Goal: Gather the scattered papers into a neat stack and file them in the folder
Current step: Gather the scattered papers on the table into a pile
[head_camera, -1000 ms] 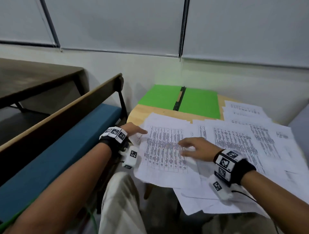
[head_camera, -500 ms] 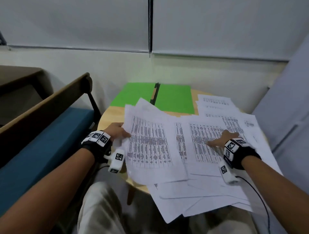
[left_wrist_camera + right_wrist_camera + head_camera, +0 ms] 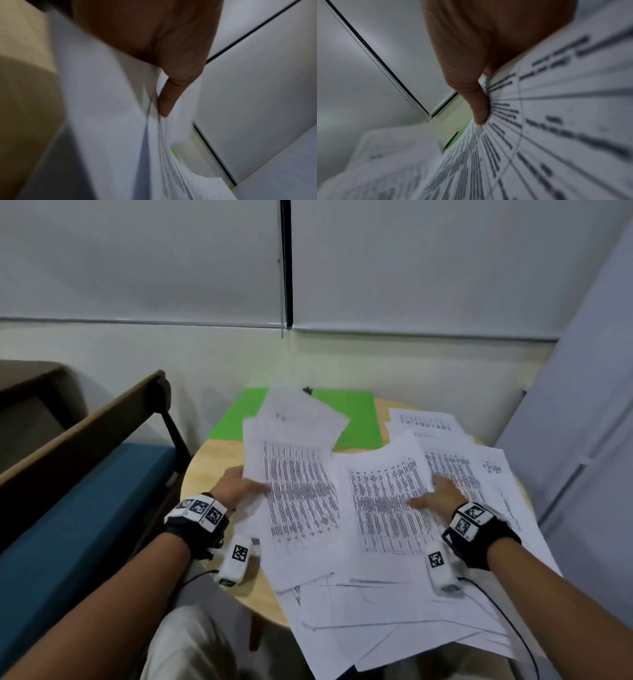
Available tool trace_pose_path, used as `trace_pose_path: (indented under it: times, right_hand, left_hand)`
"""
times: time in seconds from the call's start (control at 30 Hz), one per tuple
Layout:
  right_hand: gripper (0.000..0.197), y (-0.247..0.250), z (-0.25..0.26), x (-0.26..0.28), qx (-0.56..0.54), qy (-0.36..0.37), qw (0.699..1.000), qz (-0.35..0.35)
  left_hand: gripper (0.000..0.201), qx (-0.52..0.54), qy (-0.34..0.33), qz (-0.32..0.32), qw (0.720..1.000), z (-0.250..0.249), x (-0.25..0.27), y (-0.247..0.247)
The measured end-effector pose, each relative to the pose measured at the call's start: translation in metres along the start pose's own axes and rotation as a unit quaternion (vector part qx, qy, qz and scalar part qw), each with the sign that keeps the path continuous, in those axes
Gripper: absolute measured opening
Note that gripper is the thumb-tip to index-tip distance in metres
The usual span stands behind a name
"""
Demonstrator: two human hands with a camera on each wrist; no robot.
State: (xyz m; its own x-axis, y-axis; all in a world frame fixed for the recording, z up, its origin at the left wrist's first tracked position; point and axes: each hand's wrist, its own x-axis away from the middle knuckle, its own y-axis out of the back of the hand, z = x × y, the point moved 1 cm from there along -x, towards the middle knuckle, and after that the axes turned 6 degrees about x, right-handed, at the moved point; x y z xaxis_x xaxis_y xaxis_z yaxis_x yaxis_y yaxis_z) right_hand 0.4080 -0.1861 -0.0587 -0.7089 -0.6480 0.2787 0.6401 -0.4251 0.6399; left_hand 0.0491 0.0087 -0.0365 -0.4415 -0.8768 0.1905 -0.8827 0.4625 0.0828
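Head view: the scattered papers (image 3: 394,542) cover most of the round counter (image 3: 209,470), several hanging over its near edge, and the open green folder (image 3: 356,419) lies at the far side, partly covered by raised sheets. The left hand (image 3: 236,486) pinches the left edge of a printed sheaf (image 3: 294,494) that stands lifted at its far end; the left wrist view shows a thumb on top of several sheet edges. The right hand (image 3: 438,494) grips the edge of another printed sheet (image 3: 383,501), thumb on the print and the other fingers hidden beneath it, as the right wrist view confirms.

The step in hand looks like bringing these two bundles together. To do it well, I would draw the right sheet under or onto the left sheaf with a light slide, keep both thumbs pressing so no page slips, then tap the edges square on the counter. The overhanging sheets could slide to the floor if dragged carelessly. A blue bench (image 3: 85,508) stands just left.
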Motion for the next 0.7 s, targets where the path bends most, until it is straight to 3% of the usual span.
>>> trace_pose_path:
  times: [0.13,0.27,0.4,0.47,0.53,0.6,0.7]
  right_hand:
    - [0.087,-0.019,0.017,0.021,-0.040,0.021,0.999,0.022]
    - [0.053,-0.040,0.036,0.032,-0.021,0.090,0.994,0.062]
    - [0.052,-0.062,0.049,0.046,-0.014,0.133,0.982,0.133]
    - [0.053,-0.056,0.048,0.047,-0.028,0.126,0.983,0.134]
    - [0.056,-0.032,0.041,0.040,0.020,0.102,0.994,0.036]
    - [0.068,0.003,0.026,0.031,0.125,0.012,0.988,-0.088]
    - [0.106,0.042,0.001,0.025,0.216,-0.154,0.959,-0.104]
  left_hand:
    - [0.068,-0.046,0.055,0.036,0.997,0.034,-0.028,-0.013]
    - [0.094,-0.044,0.094,0.045,0.994,0.049,-0.048,-0.028]
    - [0.073,-0.096,0.067,0.053,0.992,0.030,-0.027,-0.045]
    - [0.058,-0.105,0.047,0.048,0.992,0.023,-0.020,-0.045]
    - [0.045,-0.104,0.025,0.030,0.994,0.017,-0.015,-0.039]
    - [0.042,-0.083,0.004,0.005,0.997,0.014,-0.013,-0.032]
    - [0.030,-0.063,-0.025,-0.022,0.997,0.011,-0.010,-0.027]
